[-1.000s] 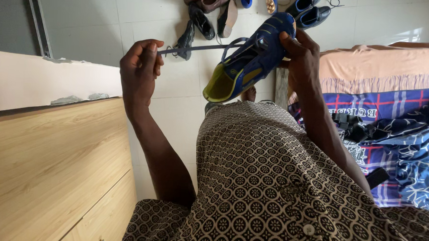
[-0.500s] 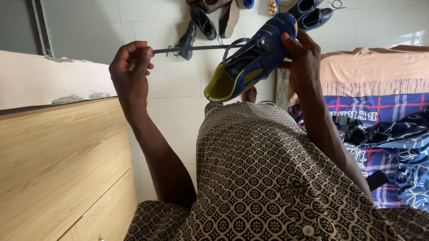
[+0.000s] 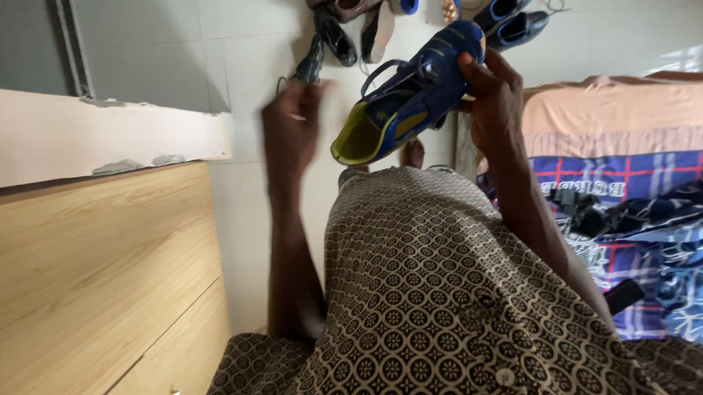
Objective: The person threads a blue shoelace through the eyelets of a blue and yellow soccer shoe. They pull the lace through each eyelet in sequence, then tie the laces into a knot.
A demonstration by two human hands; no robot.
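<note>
Gripped in the right hand: a blue football boot with yellow-green lining, fingers wrapped over its toe end, thumb on the near side. Held up in the air over the white tiled floor, above the lap, opening turned down and toward the camera, toe pointing up and right. Loose loop of dark lace arching over the top of the boot. Left hand raised just beside the boot's left, blurred; fingers curled as if pinching something thin, but cannot tell what, or how tightly closed. Not touching the boot.

Below both arms, a brown patterned shirt filling the lower middle of the view. On the floor beyond the boot, a row of shoes: 2 dark blue ones to the upper right, brown and black ones to the upper left. To the right, a bed with a peach sheet and a blue checked blanket. To the left, a light wooden cabinet with a white top edge.
</note>
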